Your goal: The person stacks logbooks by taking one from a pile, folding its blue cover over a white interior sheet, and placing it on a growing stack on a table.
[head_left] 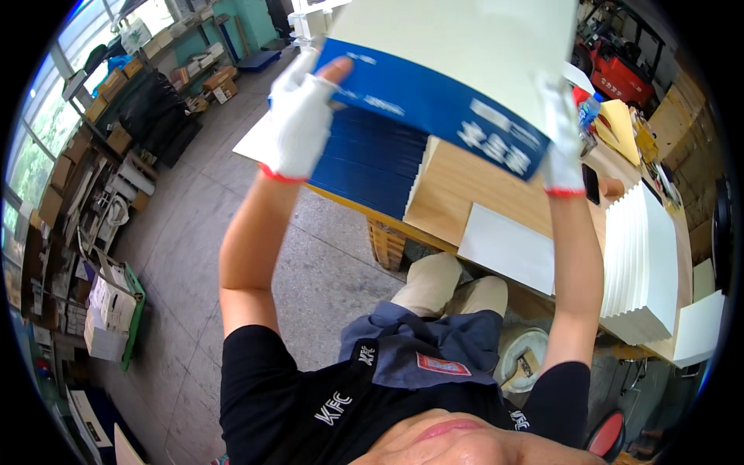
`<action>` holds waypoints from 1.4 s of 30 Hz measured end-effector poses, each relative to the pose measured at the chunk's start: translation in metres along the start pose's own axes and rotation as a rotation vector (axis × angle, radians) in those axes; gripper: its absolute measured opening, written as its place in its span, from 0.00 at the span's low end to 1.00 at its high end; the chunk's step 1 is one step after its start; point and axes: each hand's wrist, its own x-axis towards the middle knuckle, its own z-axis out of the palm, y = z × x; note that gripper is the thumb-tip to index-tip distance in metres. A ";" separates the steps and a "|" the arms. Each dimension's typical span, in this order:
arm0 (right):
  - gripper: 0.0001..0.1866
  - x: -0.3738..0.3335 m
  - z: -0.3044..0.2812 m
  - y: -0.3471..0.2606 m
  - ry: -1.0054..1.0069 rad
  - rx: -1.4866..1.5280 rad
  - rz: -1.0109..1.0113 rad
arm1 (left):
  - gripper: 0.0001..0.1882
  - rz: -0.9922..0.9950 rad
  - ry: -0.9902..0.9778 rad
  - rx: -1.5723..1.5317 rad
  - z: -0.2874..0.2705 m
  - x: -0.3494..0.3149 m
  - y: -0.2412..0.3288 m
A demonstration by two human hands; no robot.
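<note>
A large box-shaped piece, white on its broad face and blue with white print along its near edge, is raised in front of me over the table. My left hand, in a white glove with a red cuff, grips its left end. The bare left thumb lies over the blue edge. My right hand, gloved the same way and blurred, closes on the right end; its fingers are partly hidden. Beneath the piece, a dark blue stack lies on the table's left part. A white sheet lies nearer to me.
On the wooden tabletop, a tall stack of white folded boards stands at right, with a black phone beyond it. A bucket sits on the floor by my legs. Shelves with boxes line the left; a red forklift stands far right.
</note>
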 end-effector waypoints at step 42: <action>0.21 -0.195 -0.156 0.009 -0.916 1.447 1.021 | 0.31 -0.560 -1.218 -0.500 0.352 -0.115 -0.018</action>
